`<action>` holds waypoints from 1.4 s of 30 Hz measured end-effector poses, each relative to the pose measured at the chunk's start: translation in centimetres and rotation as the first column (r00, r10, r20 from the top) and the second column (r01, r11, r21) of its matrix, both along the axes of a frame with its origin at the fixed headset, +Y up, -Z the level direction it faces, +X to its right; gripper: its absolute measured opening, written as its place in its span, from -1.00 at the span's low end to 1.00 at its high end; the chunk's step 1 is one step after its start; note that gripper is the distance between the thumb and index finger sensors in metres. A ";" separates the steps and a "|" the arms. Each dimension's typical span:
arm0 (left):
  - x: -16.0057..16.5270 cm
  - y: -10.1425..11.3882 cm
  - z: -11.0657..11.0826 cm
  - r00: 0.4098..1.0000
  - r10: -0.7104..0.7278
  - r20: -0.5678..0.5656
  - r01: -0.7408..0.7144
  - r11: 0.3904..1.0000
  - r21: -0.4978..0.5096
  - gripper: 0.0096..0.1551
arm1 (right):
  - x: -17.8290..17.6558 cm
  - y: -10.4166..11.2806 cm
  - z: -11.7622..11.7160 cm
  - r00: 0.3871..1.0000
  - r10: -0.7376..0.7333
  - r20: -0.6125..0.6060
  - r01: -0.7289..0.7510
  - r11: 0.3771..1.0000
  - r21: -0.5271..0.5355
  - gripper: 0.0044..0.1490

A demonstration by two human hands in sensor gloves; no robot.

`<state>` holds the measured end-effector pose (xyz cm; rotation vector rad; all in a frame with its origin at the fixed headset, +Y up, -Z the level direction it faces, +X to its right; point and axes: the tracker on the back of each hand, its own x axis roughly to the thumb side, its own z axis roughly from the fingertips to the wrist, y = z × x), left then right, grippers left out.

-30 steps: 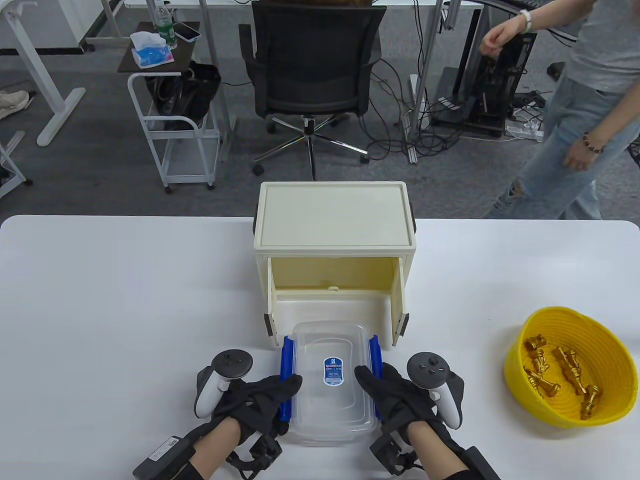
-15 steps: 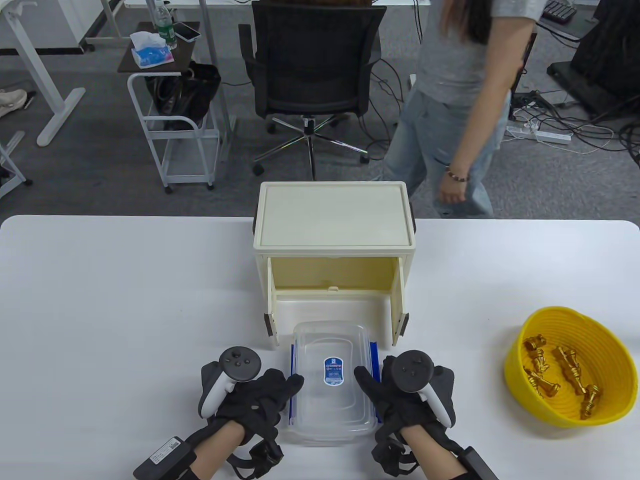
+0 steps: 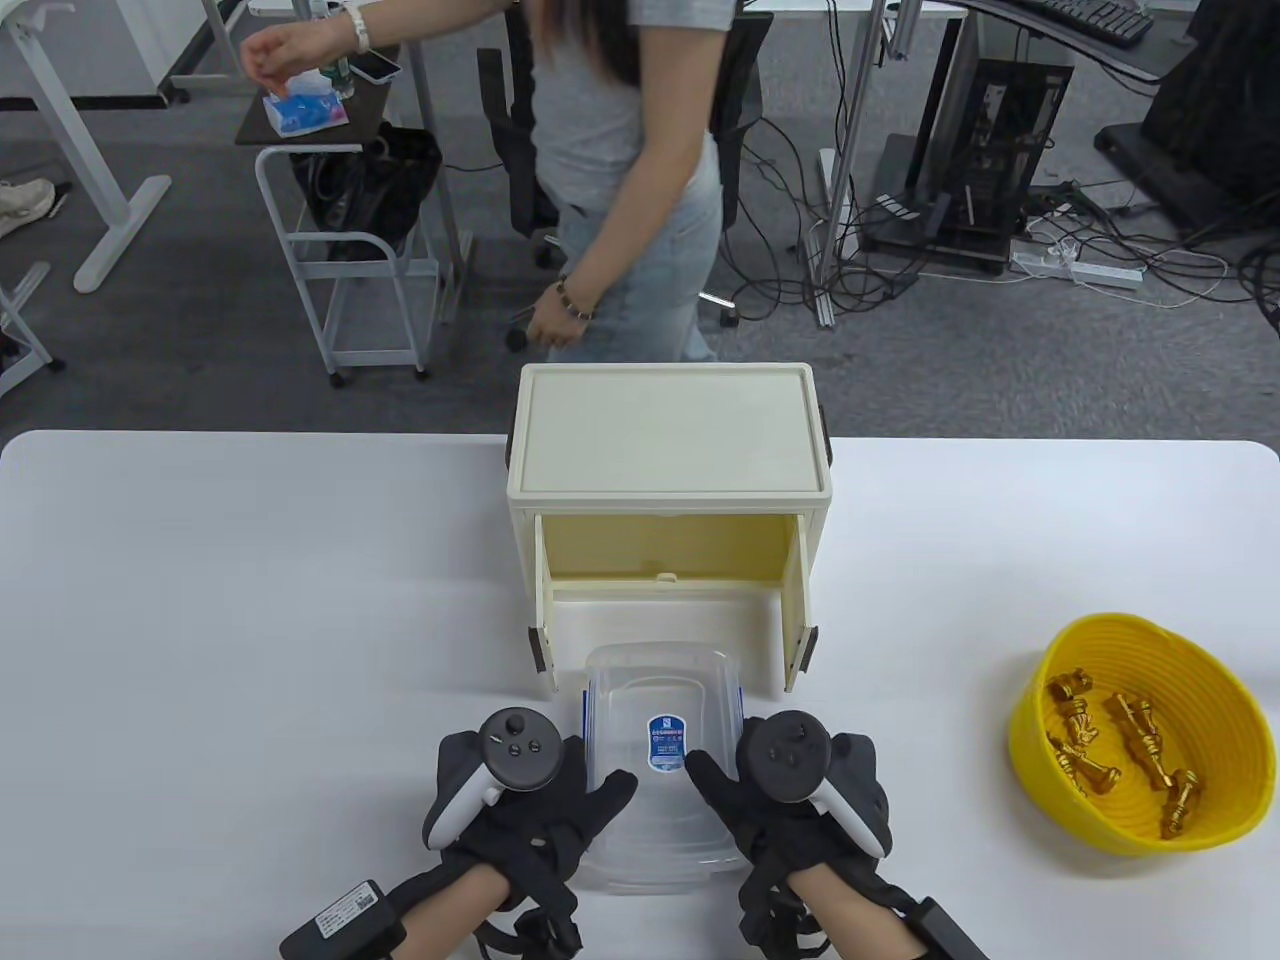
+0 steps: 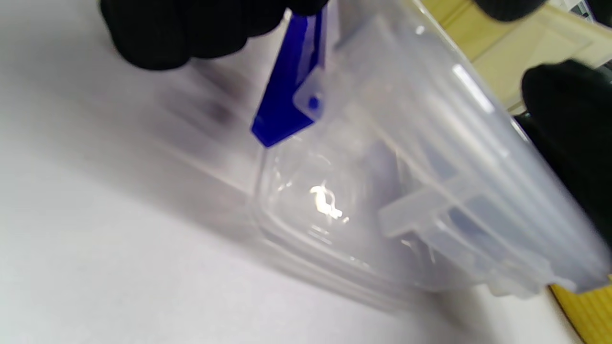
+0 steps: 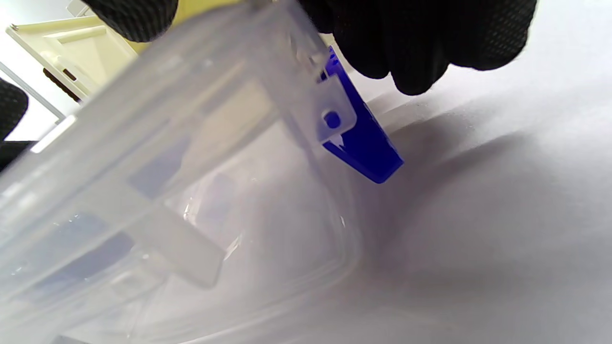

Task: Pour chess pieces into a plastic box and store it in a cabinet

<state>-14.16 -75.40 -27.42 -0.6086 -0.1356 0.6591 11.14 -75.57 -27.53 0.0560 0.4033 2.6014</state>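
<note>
A clear plastic box (image 3: 660,700) with its lid on and blue side clips lies on the white table, just in front of the open cream cabinet (image 3: 668,440). My left hand (image 3: 595,770) grips its left long side and my right hand (image 3: 725,760) its right long side, both thumbs on the lid. In the left wrist view my fingers (image 4: 158,28) sit at a hanging blue clip (image 4: 287,95). The right wrist view shows my fingers (image 5: 420,33) above the other clip (image 5: 363,143). Gold chess pieces (image 3: 1130,750) lie in a yellow bowl (image 3: 1030,740) at the right.
The cabinet's two doors stand open towards me on either side of the box's far end. A person walks behind the table near an office chair and a small cart (image 3: 345,250). White table (image 3: 250,600) stretches left of the box.
Both hands have slid inward onto the box's sides, and the splayed blue clips have folded in against it. The person behind the table has walked from right to left.
</note>
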 end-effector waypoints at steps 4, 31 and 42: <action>0.0 1.7 0.2 0.999 0.036 -0.011 -0.036 0.999 0.026 0.08 | -0.2 1.7 0.5 0.998 -0.057 0.020 0.056 0.998 0.031 0.18; -2.6 7.5 0.5 0.729 0.677 0.097 -0.656 0.652 0.380 -0.22 | 1.2 7.7 1.7 0.832 -0.539 -0.131 0.554 0.800 0.230 0.04; -3.1 8.4 0.4 0.654 0.736 0.177 -0.729 0.550 0.408 -0.29 | 1.1 7.7 1.7 0.799 -0.576 -0.172 0.601 0.765 0.232 0.05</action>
